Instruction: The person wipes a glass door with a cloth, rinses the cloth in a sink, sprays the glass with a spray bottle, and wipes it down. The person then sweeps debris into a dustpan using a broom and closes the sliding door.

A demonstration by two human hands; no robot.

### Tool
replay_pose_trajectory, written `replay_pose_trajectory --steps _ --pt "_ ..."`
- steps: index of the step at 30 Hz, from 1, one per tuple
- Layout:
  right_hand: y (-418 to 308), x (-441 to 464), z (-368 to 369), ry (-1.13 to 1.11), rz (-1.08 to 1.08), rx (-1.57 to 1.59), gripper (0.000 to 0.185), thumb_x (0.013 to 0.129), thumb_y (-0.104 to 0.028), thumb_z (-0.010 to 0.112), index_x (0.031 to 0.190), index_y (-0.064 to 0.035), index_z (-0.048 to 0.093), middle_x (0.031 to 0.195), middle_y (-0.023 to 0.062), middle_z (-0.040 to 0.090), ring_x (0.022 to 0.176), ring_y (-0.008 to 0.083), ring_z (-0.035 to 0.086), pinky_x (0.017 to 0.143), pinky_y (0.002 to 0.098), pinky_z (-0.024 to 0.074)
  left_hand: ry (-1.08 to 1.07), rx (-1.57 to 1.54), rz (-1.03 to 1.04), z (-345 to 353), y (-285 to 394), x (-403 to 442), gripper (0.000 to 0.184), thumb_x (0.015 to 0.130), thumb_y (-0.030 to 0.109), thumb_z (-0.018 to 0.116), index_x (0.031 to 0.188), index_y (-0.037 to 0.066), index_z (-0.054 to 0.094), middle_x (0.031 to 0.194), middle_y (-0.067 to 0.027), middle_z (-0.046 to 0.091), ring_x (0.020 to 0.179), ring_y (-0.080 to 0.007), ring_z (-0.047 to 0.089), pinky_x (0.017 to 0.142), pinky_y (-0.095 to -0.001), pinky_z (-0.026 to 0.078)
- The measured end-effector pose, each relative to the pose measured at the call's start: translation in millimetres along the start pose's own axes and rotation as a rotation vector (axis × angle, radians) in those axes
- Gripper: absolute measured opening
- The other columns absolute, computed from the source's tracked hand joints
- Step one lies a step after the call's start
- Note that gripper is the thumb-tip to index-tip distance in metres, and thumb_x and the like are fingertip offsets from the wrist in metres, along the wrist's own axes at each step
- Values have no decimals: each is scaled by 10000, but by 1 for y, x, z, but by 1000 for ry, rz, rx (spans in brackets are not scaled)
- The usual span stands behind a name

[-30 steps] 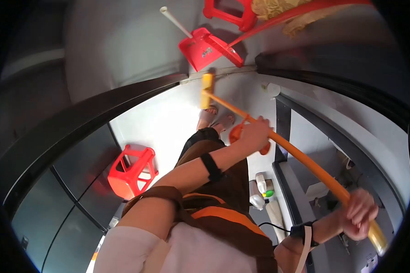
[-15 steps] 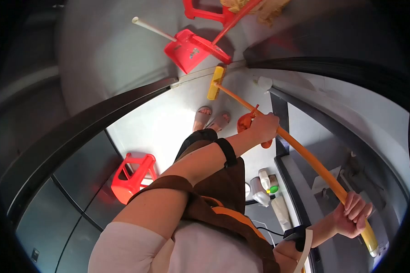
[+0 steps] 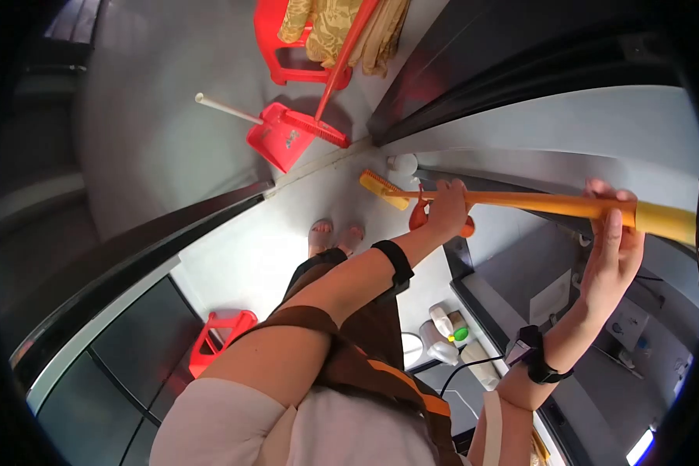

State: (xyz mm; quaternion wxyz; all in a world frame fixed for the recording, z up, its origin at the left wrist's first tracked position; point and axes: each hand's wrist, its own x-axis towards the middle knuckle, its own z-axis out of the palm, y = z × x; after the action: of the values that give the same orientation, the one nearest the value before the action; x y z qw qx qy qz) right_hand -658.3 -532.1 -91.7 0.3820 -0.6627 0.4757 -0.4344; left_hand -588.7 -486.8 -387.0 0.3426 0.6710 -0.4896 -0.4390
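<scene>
My left hand is closed around the orange pole of a brush, near its lower part. An orange-red plastic piece shows beside and behind that hand; whether it is gripped cannot be made out. My right hand holds the thick upper part of the pole, thumb across it, near the yellow end. The pole lies nearly level across the view. Its yellow brush head is by the floor at the doorway, bristles toward the upper right.
Beyond the threshold are a red dustpan, a red broom and a red stool bearing patterned cloth. Another red stool is at lower left. Bottles stand by the right wall.
The pole has swung from a steep diagonal to nearly level, as my right hand moved up. The brush head has turned. The view has shifted, showing more of the stool beyond the threshold.
</scene>
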Motion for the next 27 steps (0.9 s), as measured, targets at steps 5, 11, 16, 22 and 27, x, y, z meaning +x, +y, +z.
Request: replay_pose_trajectory --steps 5,11,16,22,27 --pt "-4 16 -9 142 267 -651 368 931 -321 503 926 32 607 818 102 641 746 132 614 651 273 498 -46 37 -113 -14 37 6 527 778 171 661 1167 -39 374 1086 -255 438 922 -387 555 705 -418 514" --pt "-27 -12 7 86 397 -770 359 914 -299 536 782 21 630 648 58 620 601 89 582 576 216 453 87 129 -46 -80 -25 3 548 823 204 595 1266 -6 349 1080 -231 466 943 -366 555 750 -413 495" --pt "-38 12 126 -138 84 7 238 832 -68 634 1044 23 575 908 75 640 814 118 609 756 227 472 161 238 -44 -190 -83 -1 406 842 212 554 1188 32 445 1075 -216 494 924 -336 568 769 -404 484" --pt "13 158 288 248 -140 -348 598 750 -247 732 1145 95 441 1057 180 564 955 195 563 808 304 455 235 90 -11 -263 -94 17 333 813 165 591 1086 1 493 1013 -198 506 882 -335 567 747 -399 485" --pt "31 194 304 298 166 388 329 782 -271 699 801 11 529 692 62 536 626 136 495 612 299 420 244 175 -114 -293 -87 32 533 779 202 637 1220 9 409 1129 -225 455 938 -366 556 772 -415 481"
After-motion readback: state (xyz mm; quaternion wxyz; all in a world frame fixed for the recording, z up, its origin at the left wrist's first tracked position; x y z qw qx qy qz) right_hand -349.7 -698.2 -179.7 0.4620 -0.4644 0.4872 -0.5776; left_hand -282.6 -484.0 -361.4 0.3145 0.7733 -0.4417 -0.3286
